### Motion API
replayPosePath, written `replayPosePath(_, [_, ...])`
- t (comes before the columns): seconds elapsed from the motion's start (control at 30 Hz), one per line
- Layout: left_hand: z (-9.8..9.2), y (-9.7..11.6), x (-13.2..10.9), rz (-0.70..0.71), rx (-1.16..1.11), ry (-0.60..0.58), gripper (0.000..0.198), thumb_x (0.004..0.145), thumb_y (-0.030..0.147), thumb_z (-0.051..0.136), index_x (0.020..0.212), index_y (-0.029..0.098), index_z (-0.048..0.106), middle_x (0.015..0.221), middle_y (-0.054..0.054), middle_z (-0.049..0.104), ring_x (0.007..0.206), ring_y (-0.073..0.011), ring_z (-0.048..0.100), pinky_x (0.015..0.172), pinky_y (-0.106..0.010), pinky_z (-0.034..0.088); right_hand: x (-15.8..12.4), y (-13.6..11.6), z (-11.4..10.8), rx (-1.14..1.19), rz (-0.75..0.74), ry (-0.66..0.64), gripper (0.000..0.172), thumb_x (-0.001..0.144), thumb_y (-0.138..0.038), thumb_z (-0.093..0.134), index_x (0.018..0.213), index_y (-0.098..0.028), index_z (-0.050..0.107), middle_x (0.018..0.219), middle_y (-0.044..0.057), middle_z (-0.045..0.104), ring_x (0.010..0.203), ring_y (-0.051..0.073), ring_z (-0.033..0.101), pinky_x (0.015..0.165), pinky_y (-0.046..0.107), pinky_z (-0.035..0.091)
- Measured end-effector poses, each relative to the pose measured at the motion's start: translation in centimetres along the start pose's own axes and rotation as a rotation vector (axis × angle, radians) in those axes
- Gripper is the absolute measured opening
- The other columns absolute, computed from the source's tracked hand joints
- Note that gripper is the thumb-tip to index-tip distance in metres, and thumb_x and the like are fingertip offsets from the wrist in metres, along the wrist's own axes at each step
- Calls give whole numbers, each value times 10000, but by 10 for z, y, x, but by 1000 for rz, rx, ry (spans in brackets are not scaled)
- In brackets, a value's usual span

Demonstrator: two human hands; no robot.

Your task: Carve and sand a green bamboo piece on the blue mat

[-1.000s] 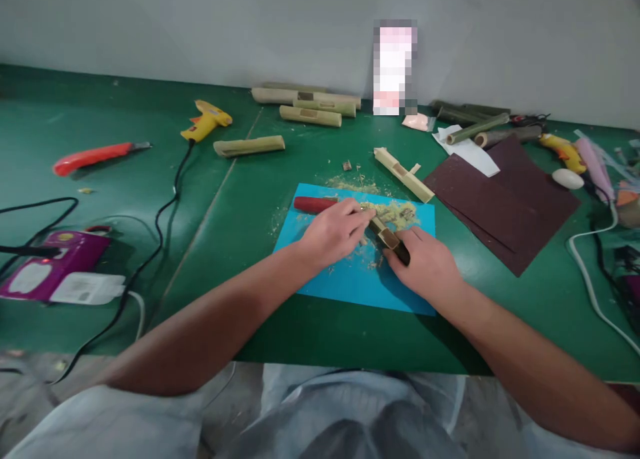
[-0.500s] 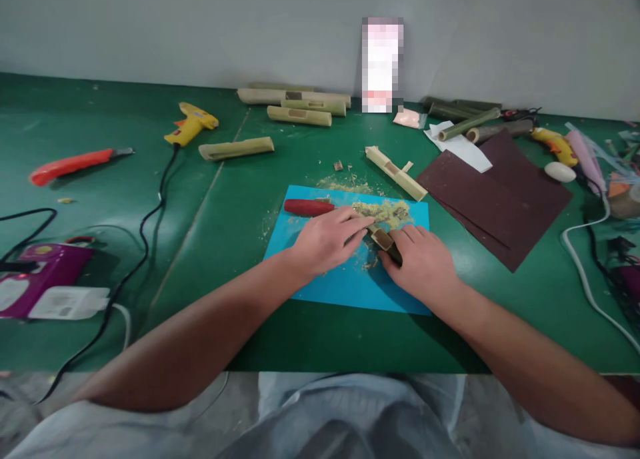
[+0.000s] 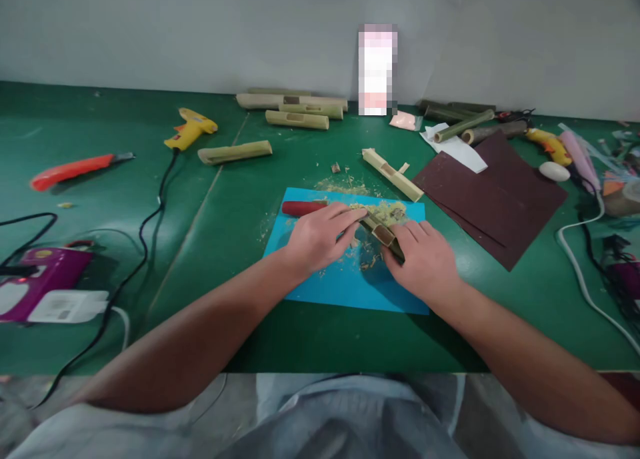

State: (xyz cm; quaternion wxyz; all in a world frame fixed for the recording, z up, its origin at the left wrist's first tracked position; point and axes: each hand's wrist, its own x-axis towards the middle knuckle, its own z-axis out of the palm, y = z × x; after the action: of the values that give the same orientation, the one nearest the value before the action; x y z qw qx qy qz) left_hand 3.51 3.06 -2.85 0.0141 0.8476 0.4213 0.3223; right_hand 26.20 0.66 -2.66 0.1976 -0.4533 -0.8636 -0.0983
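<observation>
My left hand (image 3: 320, 236) is closed around a red-handled tool (image 3: 303, 208) whose handle sticks out to the left. The tool's tip meets a short green bamboo piece (image 3: 383, 234) with a rectangular notch. My right hand (image 3: 425, 259) grips that bamboo piece at its near end and pins it to the blue mat (image 3: 345, 282). Pale shavings (image 3: 385, 212) lie heaped on the mat just beyond both hands.
Bamboo sections (image 3: 295, 109) lie at the back, one notched piece (image 3: 393, 174) beside the mat. Dark sandpaper sheets (image 3: 493, 189) sit right. A yellow glue gun (image 3: 190, 127) with its black cord, a red utility knife (image 3: 75, 169) and a purple device (image 3: 37, 282) sit left.
Both hands stay on the bamboo piece and tool. The left hand has shifted slightly along the piece; the view has drifted a little.
</observation>
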Motion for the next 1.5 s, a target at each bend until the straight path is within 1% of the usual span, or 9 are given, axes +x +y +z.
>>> replayPosePath(0.33, [-4,1,1,84,-34,104,291,949,171,574,1228,158,656,1105,-83,726,986,-195,698,859,-318,595,3,6,-1,77,-10,121,311,933,-336,552,1133,-109,624,948,129,648,841,266,537,721,395,446])
replayPosePath(0.6, [-7,2,-1,60,-15,146,295,956,187,560,1235,201,653,1121,-69,726,991,-182,696,889,-314,588,0,3,-5,174,43,56,359,961,-368,498,1230,-142,571,1037,145,655,901,273,562,772,415,470])
replayPosePath(0.77, [-10,4,-2,78,-12,219,297,947,174,571,1229,213,656,1103,-62,728,963,-173,699,874,-301,590,-1,2,-7,250,54,80,374,959,-375,504,1248,-150,575,1059,152,666,930,280,578,800,430,482])
replayPosePath(0.87, [-12,5,-2,99,-22,244,305,934,150,586,1225,208,656,1089,-61,728,953,-169,700,864,-290,590,0,2,-8,412,118,63,374,967,-387,488,1234,-150,600,1029,138,684,933,266,605,803,409,492])
replayPosePath(1.0, [-11,4,-1,108,-49,218,323,923,137,595,1236,197,645,1095,-68,726,960,-179,697,857,-300,588,-1,3,-5,800,305,-79,357,971,-416,467,1158,-186,666,995,88,710,883,224,641,753,353,500])
replayPosePath(1.13, [-9,3,-2,96,-43,214,326,930,151,589,1249,201,639,1101,-65,729,964,-178,699,853,-297,587,1,3,-1,1154,560,-205,394,928,-517,502,1064,-215,717,838,40,690,699,181,608,608,307,469])
replayPosePath(1.23, [-10,4,-2,80,-42,201,321,941,166,574,1254,203,639,1105,-64,730,965,-175,699,850,-292,586,3,2,0,1315,652,-266,414,900,-552,518,1000,-207,725,710,16,635,576,152,541,524,284,423])
replayPosePath(1.37, [-11,4,-1,53,-29,185,297,954,192,557,1233,200,661,1091,-64,735,957,-176,700,854,-296,584,4,1,0,1214,583,-260,394,897,-525,521,1017,-201,710,722,15,638,576,150,533,528,286,423])
replayPosePath(1.5, [-6,-2,-1,-14,-38,146,251,969,229,552,1165,174,700,1018,-72,740,896,-174,700,813,-295,578,3,2,2,739,368,-118,316,880,-405,573,1088,-188,671,939,71,700,810,209,621,689,329,468])
